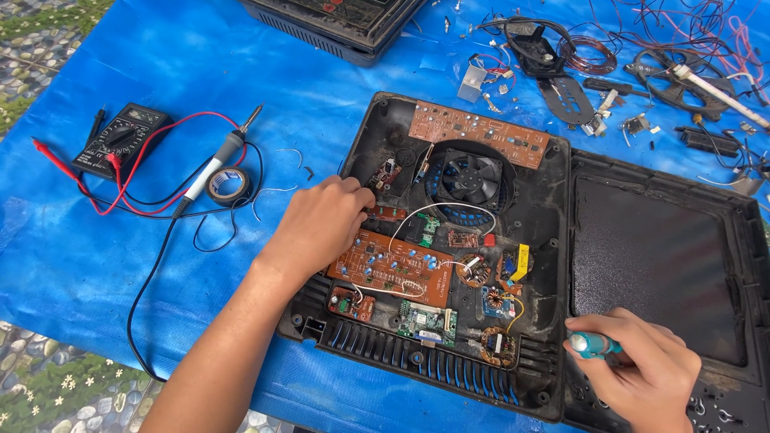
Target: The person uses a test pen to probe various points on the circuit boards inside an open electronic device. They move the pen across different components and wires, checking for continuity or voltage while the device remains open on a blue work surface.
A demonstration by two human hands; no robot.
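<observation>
Lying on the far left of the blue sheet, a black multimeter has its red leads spread out, and just beside it a soldering iron rests across a roll of tape, so these tools stay within reach but apart from the work. Next comes the left hand. Its fingers are curled and pressed down at the edge of the open black case, touching a small red board above the long brown board; whether it pinches something I cannot tell, because the knuckles hide the tips. In the middle of the case sits a fan, with white wires and small coils near it that crowd the space around the boards. On the right, the right hand is closed around a teal screwdriver handle, resting over the flat dark panel. Loose parts and wires lie along the far edge.
</observation>
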